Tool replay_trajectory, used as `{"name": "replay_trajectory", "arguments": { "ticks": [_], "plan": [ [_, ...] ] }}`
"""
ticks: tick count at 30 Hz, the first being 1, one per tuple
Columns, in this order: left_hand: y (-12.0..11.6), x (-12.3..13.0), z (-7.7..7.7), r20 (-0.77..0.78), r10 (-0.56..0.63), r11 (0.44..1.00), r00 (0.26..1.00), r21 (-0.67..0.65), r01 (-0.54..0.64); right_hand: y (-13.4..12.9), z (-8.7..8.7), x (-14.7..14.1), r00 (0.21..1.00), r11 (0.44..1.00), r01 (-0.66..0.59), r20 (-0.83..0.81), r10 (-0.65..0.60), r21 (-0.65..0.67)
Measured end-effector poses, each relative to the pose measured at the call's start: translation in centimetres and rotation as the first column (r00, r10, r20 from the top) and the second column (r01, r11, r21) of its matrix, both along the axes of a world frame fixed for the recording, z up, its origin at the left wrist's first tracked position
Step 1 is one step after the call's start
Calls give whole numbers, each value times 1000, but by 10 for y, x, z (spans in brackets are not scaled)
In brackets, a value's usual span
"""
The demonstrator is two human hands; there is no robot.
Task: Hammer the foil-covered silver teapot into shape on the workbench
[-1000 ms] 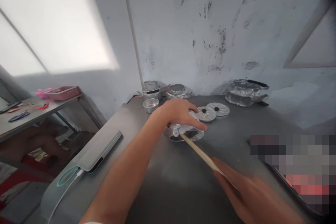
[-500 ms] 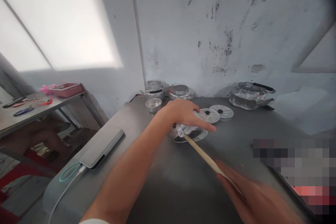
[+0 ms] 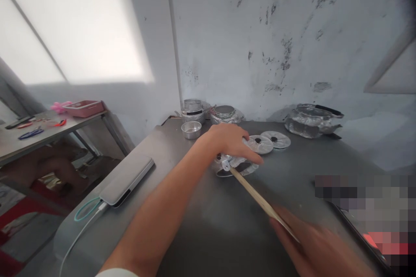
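My left hand (image 3: 229,138) curves over a small silvery metal kettle (image 3: 248,169) that lies on its side on the grey table (image 3: 208,225), steadying it. Its thumb stretches out to the right, while some of its fingertips are hidden behind the kettle. In my right hand (image 3: 312,238), closed at the lower right and slightly blurred, is a pale wooden stick (image 3: 250,188). The stick's far end meets the kettle beside a small metal lug (image 3: 226,165). Just beyond my left hand lie two round metal lids (image 3: 264,149) with black knobs.
A perforated metal strainer (image 3: 191,130) stands behind my left wrist. Metal kettles (image 3: 224,114) line the wall, another kettle (image 3: 308,127) at the right. A power bank (image 3: 126,179) with a cable lies left. A side table holds a pink basket (image 3: 84,109). A dark-edged, partly pixelated object (image 3: 354,229) is at right.
The view has shifted slightly. My left thumb has drawn in a little toward the kettle. Both hands keep nearly the same places, the stick still against the kettle.
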State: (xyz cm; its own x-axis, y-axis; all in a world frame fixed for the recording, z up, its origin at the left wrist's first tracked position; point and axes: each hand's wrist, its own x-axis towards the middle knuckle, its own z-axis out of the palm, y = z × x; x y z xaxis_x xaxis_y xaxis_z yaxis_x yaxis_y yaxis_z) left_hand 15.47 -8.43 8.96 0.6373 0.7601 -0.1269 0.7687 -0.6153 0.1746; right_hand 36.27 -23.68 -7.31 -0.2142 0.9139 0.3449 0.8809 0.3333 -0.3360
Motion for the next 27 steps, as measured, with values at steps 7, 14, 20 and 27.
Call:
{"name": "replay_trajectory", "arguments": {
  "ticks": [7,14,20,27],
  "plan": [
    [-1,1,0,-7,-1,1000,1000,-2,1,0,12,-5,993,992,-57,94,68,-111],
    [-2,1,0,-3,-11,1000,1000,-1,11,-2,19,-11,1000,999,7,17,-6,-50],
    [-1,0,0,11,-19,1000,1000,-9,19,-4,4,-6,997,994,-36,62,42,-106],
    [-2,0,1,-7,-17,1000,1000,-16,17,-3,16,-14,998,998,-52,36,54,-46]
  ]
}}
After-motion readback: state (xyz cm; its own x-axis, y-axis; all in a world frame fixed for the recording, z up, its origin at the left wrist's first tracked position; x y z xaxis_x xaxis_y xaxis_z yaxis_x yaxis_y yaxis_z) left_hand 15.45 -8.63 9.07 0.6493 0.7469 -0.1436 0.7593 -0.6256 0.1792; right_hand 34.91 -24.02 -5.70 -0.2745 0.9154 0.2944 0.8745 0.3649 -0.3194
